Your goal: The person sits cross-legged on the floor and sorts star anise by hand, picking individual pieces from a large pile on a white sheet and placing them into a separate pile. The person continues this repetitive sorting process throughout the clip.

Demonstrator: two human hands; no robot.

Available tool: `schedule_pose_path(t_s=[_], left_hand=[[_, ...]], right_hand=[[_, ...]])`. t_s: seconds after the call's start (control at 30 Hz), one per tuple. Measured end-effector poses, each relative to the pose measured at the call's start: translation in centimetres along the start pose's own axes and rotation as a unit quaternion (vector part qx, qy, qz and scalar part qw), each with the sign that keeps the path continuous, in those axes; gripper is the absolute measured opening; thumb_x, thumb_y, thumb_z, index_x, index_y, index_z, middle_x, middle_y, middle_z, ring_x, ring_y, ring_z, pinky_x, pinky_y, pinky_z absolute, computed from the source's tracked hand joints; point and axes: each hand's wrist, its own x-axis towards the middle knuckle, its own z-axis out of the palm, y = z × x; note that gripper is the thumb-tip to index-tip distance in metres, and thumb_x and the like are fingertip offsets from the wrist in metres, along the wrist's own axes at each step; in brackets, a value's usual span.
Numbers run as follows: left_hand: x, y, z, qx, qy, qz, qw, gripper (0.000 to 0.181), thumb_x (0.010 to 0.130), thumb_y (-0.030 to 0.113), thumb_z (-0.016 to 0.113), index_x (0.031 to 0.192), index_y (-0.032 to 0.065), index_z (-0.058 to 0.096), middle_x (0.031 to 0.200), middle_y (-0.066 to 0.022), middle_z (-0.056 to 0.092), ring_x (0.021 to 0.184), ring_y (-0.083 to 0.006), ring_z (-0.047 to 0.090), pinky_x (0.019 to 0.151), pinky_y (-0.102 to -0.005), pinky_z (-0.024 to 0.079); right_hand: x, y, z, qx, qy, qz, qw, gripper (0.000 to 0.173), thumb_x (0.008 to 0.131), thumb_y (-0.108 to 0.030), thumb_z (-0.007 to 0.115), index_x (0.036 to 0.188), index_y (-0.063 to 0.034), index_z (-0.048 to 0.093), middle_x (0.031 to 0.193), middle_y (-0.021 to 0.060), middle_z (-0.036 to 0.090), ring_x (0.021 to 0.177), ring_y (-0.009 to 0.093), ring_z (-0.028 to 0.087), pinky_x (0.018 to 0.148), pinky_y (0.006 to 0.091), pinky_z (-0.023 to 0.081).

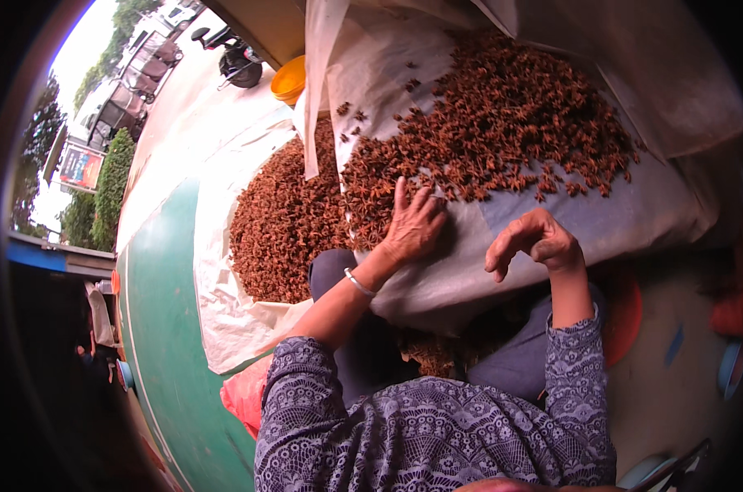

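Note:
Dried star anise (507, 117) lies spread over a pale plastic sheet (568, 215) in front of me. My left hand (416, 222), with a silver bangle at the wrist, rests at the near edge of the spread, its fingers apart and touching the pods. To the right, my right hand (534, 243) hangs bent above the bare near part of the sheet, fingers curled downward; whether it holds something small I cannot tell. A larger, denser heap of star anise (285, 227) lies lower on the left, on a white woven sheet (218, 320).
An orange-yellow basin (289, 80) stands beyond the heap, near a parked motor scooter (241, 64). A red round tub (620, 313) is by my right knee. Pink-red plastic (248, 393) lies at my left side, over green floor (162, 277). Blue basins (731, 369) sit at far right.

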Motion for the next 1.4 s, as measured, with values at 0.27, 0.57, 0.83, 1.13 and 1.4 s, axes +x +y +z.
schedule_pose_path(t_s=[0.27,0.57,0.83,1.13,1.4], left_hand=[[5.3,-8.0,-2.5,-0.041,0.115,-0.259,0.958,0.029,0.081,0.023,0.068,0.107,0.0122,0.064,0.124,-0.0145,0.054,0.124,-0.0292,0.045,0.106,-0.056,0.025],[14.8,-9.5,6.0,-0.185,-0.06,-0.292,0.937,0.062,0.091,0.062,0.039,0.133,0.0185,0.053,0.139,-0.0125,0.047,0.131,-0.0292,0.038,0.105,-0.0592,0.021],[9.8,3.0,2.8,-0.176,0.002,-0.218,0.96,0.071,0.085,0.059,0.053,0.138,0.0133,0.044,0.145,-0.0215,0.035,0.135,-0.0392,0.029,0.1,-0.0635,0.023],[1.2,6.3,-1.7,-0.186,-0.042,-0.166,0.967,0.05,0.078,0.04,0.069,0.124,0.0208,0.059,0.146,-0.0164,0.035,0.138,-0.0346,0.029,0.106,-0.0665,0.014],[5.7,-8.2,-2.2,-0.022,-0.085,-0.317,0.944,0.024,0.085,0.011,0.046,0.064,0.0058,0.055,0.082,-0.0122,0.055,0.085,-0.0226,0.045,0.083,-0.0404,0.032]], right_hand=[[2.8,4.3,-1.8,-0.377,0.193,0.139,0.895,0.031,0.081,-0.011,0.069,0.111,-0.0021,0.065,0.111,0.0095,0.065,0.105,0.02,0.06,0.091,0.0329,0.047],[2.7,4.5,-4.3,-0.595,0.356,0.128,0.709,0.051,0.08,-0.006,0.065,0.128,-0.0009,0.047,0.138,0.0245,0.04,0.128,0.04,0.04,0.106,0.0407,0.036],[0.6,3.7,-4.8,-0.658,0.388,0.123,0.633,0.056,0.079,0.003,0.062,0.131,-0.0022,0.044,0.145,0.0286,0.027,0.126,0.047,0.039,0.102,0.0431,0.039],[1.2,5.1,-2.1,-0.733,0.314,0.053,0.601,0.048,0.074,-0.001,0.068,0.121,-0.0064,0.055,0.138,0.0156,0.044,0.129,0.034,0.041,0.103,0.042,0.037],[0.6,5.3,-4.0,-0.789,0.32,0.127,0.509,0.046,0.073,0.004,0.061,0.117,-0.007,0.059,0.143,0.0136,0.039,0.135,0.033,0.033,0.109,0.0474,0.028]])
